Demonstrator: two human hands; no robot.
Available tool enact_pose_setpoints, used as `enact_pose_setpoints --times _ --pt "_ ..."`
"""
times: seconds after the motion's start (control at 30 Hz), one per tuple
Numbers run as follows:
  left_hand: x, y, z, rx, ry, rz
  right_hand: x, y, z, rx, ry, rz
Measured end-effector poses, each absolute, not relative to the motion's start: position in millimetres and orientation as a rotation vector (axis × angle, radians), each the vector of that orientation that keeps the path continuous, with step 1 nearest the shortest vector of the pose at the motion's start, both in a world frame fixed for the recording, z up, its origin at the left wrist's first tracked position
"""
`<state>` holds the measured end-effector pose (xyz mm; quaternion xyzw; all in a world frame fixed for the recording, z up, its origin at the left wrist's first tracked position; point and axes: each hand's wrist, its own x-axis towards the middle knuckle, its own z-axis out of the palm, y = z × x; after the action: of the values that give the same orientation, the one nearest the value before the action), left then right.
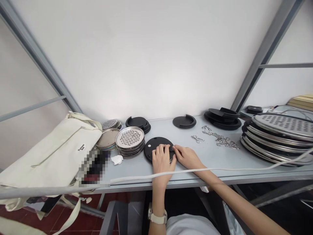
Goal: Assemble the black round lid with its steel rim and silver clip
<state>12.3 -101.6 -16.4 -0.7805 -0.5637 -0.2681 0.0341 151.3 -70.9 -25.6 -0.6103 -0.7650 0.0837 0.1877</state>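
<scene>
A black round disc (154, 142) with a white dot lies near the table's front edge. My left hand (161, 160) holds it down, fingers bent over its top and thumb at its right side. At the disc's right edge, the thumb and forefinger of my right hand (187, 157) pinch a small shiny wire clip (173, 148), mostly hidden by the fingertips. Left of the disc stands a stack of round metal grater plates (130, 137). More wire clips (221, 139) lie loose to the right, with a few apart from the pile.
Black round holders (184, 121) sit toward the wall, some stacked (222, 117). Large grater discs (281, 137) are piled at right. A cream bag (53, 147) covers the left end. A white cable (220, 169) crosses before my forearms. Crumpled white tissue (117, 159) lies beside the plates.
</scene>
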Motion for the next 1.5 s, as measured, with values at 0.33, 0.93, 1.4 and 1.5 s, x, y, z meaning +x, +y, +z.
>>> enact_pose_setpoints --times 0.33,0.93,1.4,1.5 --pt "11.7 -95.5 -17.4 -2.428 -1.778 -0.805 151.4 -71.1 -29.0 -1.7 -2.163 0.201" --pt "8.3 -91.3 -16.7 -2.46 -1.717 -0.859 151.8 -73.8 -27.2 -1.674 -2.142 0.244" --pt "7.0 -93.0 -13.0 -2.508 -1.684 -0.864 154.0 -73.7 -26.1 -1.563 -2.124 0.356" --pt "6.5 -93.7 -12.2 -2.524 -1.682 -0.861 154.0 -74.6 -26.1 -1.558 -2.132 0.351"
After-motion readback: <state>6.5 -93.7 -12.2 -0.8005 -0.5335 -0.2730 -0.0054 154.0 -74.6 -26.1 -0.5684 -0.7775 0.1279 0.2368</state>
